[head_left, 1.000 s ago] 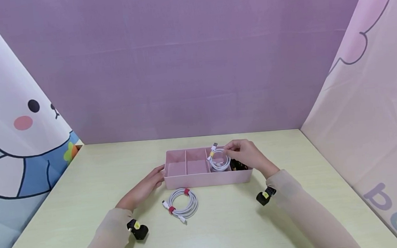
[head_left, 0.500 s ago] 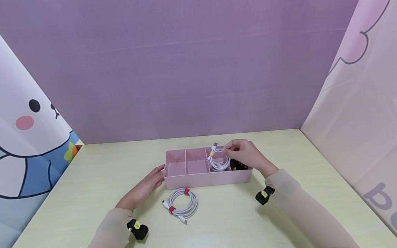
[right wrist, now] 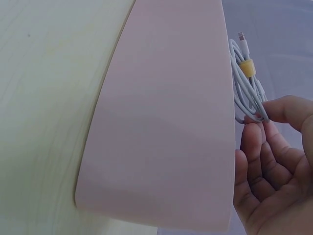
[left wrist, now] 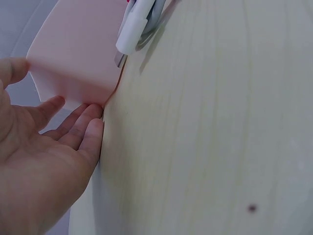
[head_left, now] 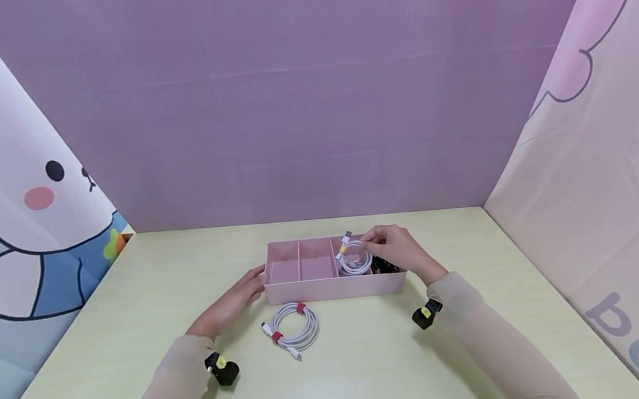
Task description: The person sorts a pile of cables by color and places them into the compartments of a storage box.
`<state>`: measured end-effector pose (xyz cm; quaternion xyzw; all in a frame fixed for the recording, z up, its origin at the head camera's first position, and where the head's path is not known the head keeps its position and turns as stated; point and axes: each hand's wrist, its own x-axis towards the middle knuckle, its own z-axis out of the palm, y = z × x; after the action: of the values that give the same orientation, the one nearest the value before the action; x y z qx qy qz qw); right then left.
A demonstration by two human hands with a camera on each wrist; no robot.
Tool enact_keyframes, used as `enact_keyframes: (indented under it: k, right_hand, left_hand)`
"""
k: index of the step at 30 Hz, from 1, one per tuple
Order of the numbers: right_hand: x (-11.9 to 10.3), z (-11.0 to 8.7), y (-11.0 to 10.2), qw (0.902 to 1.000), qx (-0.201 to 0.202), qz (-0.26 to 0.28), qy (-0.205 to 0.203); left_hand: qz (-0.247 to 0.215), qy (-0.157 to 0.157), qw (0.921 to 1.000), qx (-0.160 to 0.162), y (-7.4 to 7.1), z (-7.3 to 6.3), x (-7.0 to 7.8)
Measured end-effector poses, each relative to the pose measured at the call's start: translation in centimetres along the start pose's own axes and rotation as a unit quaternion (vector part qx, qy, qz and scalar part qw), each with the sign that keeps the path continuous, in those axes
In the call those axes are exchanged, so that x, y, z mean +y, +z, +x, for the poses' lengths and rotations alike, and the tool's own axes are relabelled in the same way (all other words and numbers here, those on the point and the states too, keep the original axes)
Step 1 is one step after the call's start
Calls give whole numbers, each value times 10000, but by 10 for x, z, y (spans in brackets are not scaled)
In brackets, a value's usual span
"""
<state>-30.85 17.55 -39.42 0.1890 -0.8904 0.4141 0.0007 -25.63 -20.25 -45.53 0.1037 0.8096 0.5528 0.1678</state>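
Note:
A pink divided box (head_left: 335,289) stands on the table. My right hand (head_left: 399,249) pinches a coiled white charging cable (head_left: 357,270) with a yellow tie between thumb and fingers. The coil is at the third compartment from the left, its USB plug pointing up. In the right wrist view the cable (right wrist: 249,98) rises above the box wall. My left hand (head_left: 236,303) touches the box's left end; in the left wrist view its fingertips (left wrist: 93,110) rest against the end wall. A second coiled white cable (head_left: 307,335) with red ties lies on the table in front of the box.
Dark items (head_left: 383,266) fill the rightmost compartment, partly hidden by my right hand. The pale wooden table (head_left: 367,377) runs back to a purple backdrop (head_left: 300,101). Printed cloth panels (head_left: 607,202) flank it on both sides.
The cable in my right hand has shifted very slightly to the right. My left hand, the box and the red-tied cable stay where they were.

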Motion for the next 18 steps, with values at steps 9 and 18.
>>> enact_keyframes:
  k: [9,18]
  right_hand:
    - [3,3,2,9997,18,-230,-52]
    - [3,1,0,9997,75,-238,-55]
  left_hand:
    - [-47,22,10000,-10,-1,1,-1]
    - [-151,79,9998,-43,-2,1,-1]
